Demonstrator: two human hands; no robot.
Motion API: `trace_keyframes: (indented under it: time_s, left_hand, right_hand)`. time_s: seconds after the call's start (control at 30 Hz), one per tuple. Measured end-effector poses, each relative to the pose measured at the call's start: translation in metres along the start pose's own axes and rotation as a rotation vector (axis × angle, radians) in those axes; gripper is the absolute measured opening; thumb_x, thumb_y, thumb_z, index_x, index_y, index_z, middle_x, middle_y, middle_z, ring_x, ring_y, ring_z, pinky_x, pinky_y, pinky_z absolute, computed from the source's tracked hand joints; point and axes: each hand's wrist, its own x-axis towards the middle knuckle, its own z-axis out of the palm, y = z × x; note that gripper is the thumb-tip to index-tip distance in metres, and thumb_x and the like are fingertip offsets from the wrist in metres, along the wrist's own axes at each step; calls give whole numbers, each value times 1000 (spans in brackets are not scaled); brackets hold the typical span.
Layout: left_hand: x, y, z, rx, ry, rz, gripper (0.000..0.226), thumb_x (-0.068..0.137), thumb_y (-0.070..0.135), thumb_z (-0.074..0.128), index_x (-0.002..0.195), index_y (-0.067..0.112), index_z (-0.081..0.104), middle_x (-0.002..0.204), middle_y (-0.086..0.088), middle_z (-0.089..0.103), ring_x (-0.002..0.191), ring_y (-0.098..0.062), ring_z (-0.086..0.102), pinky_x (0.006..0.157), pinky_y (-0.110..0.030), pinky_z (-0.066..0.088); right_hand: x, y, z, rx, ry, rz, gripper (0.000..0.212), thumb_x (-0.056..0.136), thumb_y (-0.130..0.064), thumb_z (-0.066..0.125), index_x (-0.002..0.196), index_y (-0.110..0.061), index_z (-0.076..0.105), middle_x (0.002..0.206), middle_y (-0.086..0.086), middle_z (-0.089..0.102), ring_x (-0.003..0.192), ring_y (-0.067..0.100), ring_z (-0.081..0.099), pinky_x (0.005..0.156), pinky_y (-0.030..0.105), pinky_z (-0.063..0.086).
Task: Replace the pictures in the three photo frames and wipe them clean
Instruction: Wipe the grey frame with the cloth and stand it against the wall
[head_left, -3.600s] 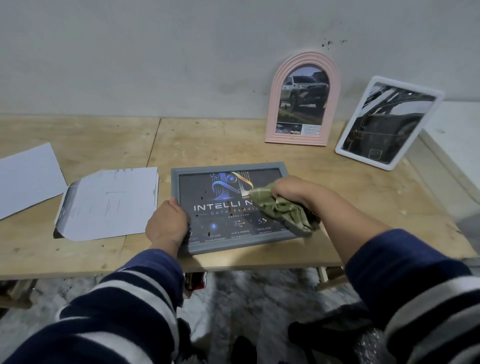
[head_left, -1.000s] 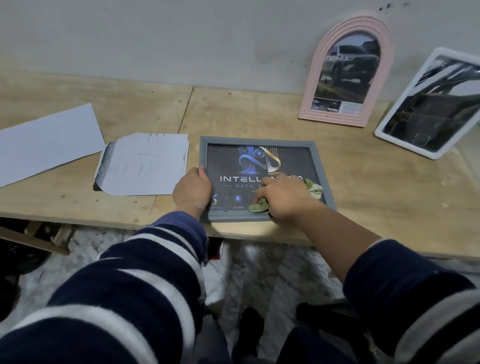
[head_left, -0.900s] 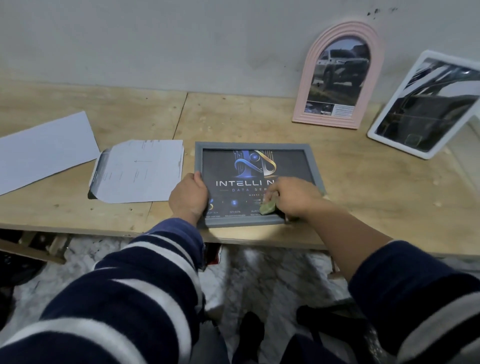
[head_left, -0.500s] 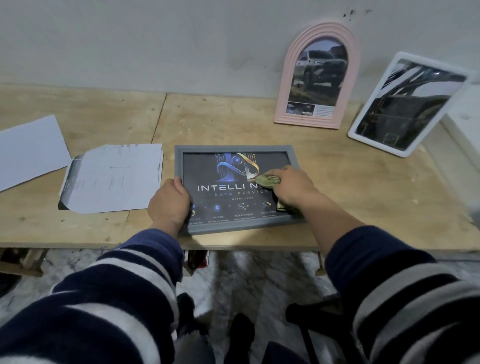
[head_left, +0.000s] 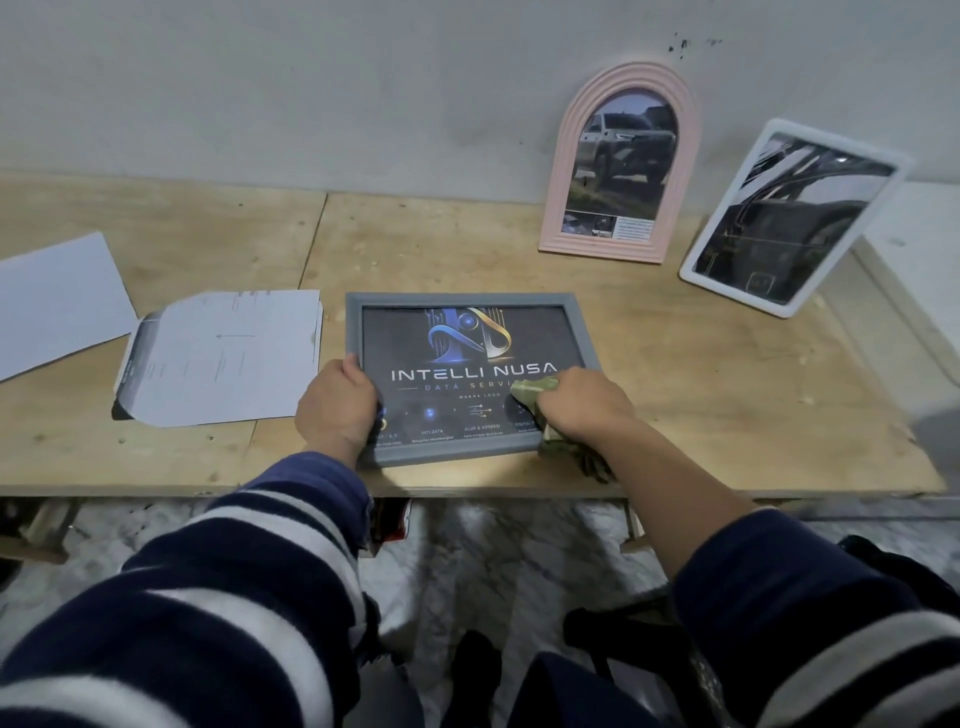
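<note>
There is a single view, from a camera worn on the person's head. It looks forward and steeply down over both striped sleeves onto the tabletop (head_left: 675, 364), with the wall (head_left: 311, 93) behind filling the top of the picture and the floor (head_left: 493, 545) under the near edge showing below. The camera is close: the arms fill the lower third and the grey frame (head_left: 467, 299) sits just below the middle. The wide lens bends the tabletop's edges. The pink frame (head_left: 563, 166) and white frame (head_left: 696, 260) stand at upper right, papers (head_left: 218, 358) at left.
</note>
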Motion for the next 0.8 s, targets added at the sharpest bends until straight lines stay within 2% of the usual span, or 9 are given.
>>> trace_keyframes:
  time_s: [0.07,0.17,0.3,0.4,0.5,0.6,0.67,0.73,0.8]
  left_hand:
    - [-1,0,-1,-5,1,-3,50,103,37,22,101,7,61,87,-10,61,85,-31,59,80,-39,48]
    - [-2,1,-2,-4,-2,-2,49,104,36,21,99,8,61,86,-8,59,82,-29,57,76,-36,44]
    - [-3,-2,-3,-4,-17,22,48,104,37,20,98,9,58,84,-8,59,80,-29,58,74,-36,46]
    - [-3,-3,-5,0,-21,26,46,104,37,19,95,11,56,82,-7,58,79,-29,58,74,-37,47]
    - [-5,-2,-6,1,-33,26,45,104,36,19,93,11,54,83,-8,59,79,-29,58,76,-39,49]
    - [-4,-2,-6,2,-30,29,45,104,36,19,92,11,54,82,-8,59,77,-28,57,73,-37,47]
    - [-4,-2,-5,20,-29,35,44,104,35,19,92,11,53,82,-9,59,77,-28,56,70,-36,44]
    - [-4,-2,-6,36,-27,42,42,104,34,20,93,11,53,83,-9,58,77,-28,56,68,-35,42]
    - [-4,-1,-5,49,-34,53,41,104,33,20,92,11,52,84,-10,58,77,-28,56,68,-35,41]
  right_hand:
    - [3,-11,2,128,-57,30,16,83,-21,45,72,-12,51,88,11,55,75,28,51,61,30,36]
    - [0,-30,12,335,-166,61,14,84,-14,43,72,-10,49,87,13,54,70,25,45,61,30,31]
    - [-10,-32,9,1049,-362,256,7,75,-15,45,70,-11,48,59,8,52,53,21,47,57,24,35]
    - [-1,-10,-8,1341,-332,359,23,85,-16,42,71,-4,56,51,11,59,44,22,56,58,24,43]
    - [12,14,-28,1377,-200,359,28,90,-14,38,77,-4,61,54,11,64,53,24,60,54,25,48]
    - [34,32,-44,1332,-27,306,28,86,0,40,101,-2,63,74,15,67,53,24,65,48,27,53]
    - [44,40,-47,1247,55,278,32,89,2,45,116,-7,60,91,15,67,64,25,65,52,27,52]
    - [50,46,-41,1072,180,271,30,90,-4,54,117,-18,51,99,10,64,76,25,63,60,28,48]
    - [55,49,-31,819,307,221,25,91,-10,53,108,-24,42,94,6,63,90,30,63,69,31,46]
